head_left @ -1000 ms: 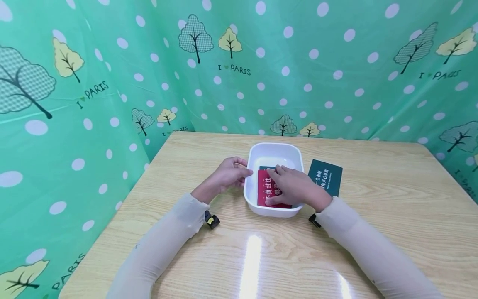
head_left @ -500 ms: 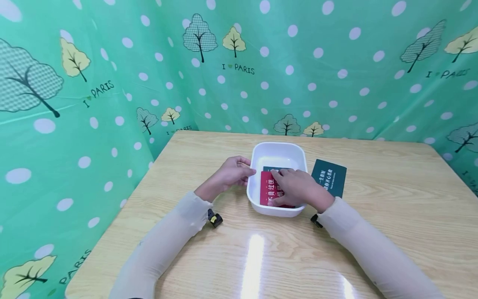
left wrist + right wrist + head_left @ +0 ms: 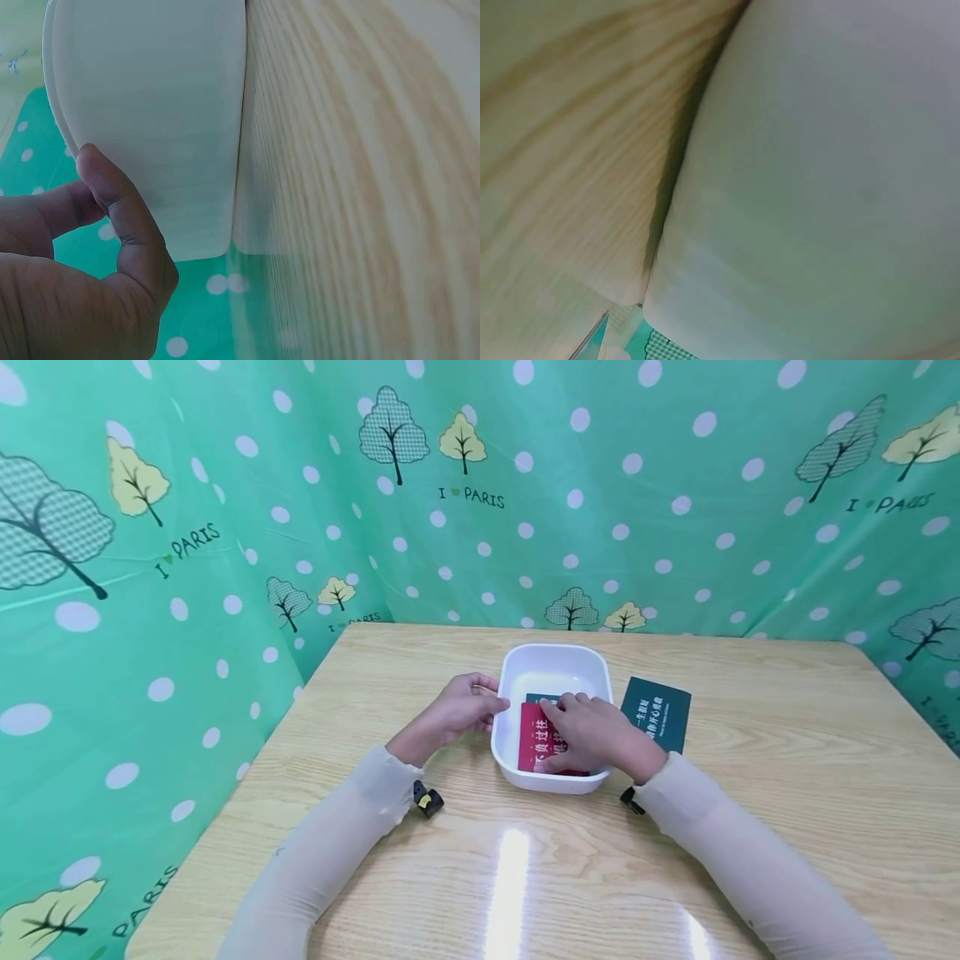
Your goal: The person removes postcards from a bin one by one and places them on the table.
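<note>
My left hand holds the rim of a white plastic tub at its left side. In the left wrist view, the left thumb and a finger meet at the tub's rim, outside its wall. My right hand reaches over the right wall into the tub. Its thumb and fingers span a red notebook with white lettering and grip it near its edges. Underneath, a dark green notebook shows only as a strip; the rest is hidden. The right wrist view shows the tub's outer wall, not the fingers.
A second dark green notebook with white lettering lies right of the tub, partly behind the right wrist. Black wrist straps show under both wrists. The wooden table ends at a green patterned curtain behind and to the left.
</note>
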Tool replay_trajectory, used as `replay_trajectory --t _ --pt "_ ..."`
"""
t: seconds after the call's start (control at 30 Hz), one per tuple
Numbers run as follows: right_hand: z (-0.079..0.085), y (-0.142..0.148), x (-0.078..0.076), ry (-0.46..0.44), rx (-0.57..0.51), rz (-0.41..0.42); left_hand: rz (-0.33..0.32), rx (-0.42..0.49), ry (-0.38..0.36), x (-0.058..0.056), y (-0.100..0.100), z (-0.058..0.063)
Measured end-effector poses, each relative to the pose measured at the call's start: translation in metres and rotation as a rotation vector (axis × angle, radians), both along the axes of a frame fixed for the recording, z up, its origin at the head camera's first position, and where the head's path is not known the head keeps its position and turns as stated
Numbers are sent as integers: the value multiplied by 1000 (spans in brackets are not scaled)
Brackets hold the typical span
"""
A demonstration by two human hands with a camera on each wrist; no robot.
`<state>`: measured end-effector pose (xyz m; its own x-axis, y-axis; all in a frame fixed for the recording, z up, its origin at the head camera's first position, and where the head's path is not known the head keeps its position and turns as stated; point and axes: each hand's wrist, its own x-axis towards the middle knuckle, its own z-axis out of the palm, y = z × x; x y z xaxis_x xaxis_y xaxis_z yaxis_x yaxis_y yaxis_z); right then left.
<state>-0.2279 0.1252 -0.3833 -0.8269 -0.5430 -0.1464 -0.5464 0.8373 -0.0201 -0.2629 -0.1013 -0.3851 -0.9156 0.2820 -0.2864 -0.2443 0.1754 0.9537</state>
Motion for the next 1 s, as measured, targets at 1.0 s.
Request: replay_trajectory --t 1.0 --pt "24 3 -2 103 -388 -63 5 14 16 -1 -1 -3"
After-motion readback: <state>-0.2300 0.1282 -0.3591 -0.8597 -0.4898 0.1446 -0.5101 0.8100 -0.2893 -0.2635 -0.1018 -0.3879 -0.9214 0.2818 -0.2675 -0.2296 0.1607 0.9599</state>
